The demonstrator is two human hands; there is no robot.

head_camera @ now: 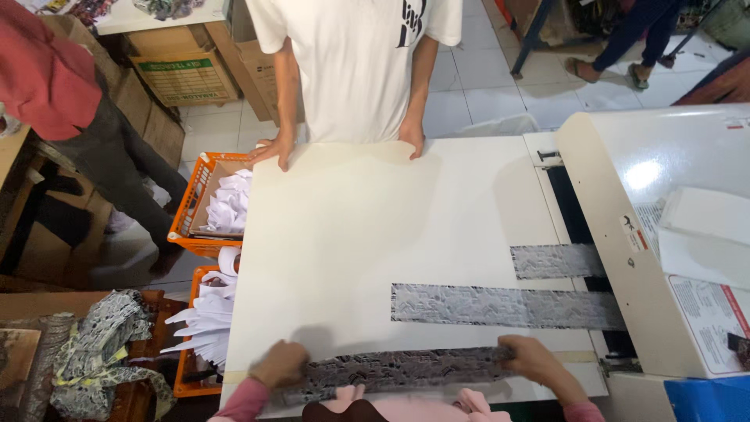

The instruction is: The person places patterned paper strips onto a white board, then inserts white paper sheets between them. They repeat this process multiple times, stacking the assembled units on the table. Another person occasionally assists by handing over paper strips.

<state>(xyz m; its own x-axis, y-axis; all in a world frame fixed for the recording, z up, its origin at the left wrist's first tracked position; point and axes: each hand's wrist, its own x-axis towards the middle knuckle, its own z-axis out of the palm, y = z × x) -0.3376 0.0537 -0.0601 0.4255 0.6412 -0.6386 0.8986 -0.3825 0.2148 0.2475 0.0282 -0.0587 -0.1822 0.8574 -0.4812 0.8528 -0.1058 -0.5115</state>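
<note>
My left hand [280, 364] and my right hand [530, 358] each grip one end of a long black-and-white patterned strip [398, 367] lying along the near edge of a large cream sheet [351, 227] on the table. Two more patterned strips [508, 306] [556, 261] lie across the sheet's right side, coming out of the white machine [648, 187]. Across the table a person in a white shirt rests both hands [275, 148] [412, 141] on the sheet's far edge.
Two orange crates [195, 205] [187, 383] with white paper scraps stand left of the table. A pile of patterned strips [105, 344] lies at lower left. Cardboard boxes [183, 74] and other people stand at the back.
</note>
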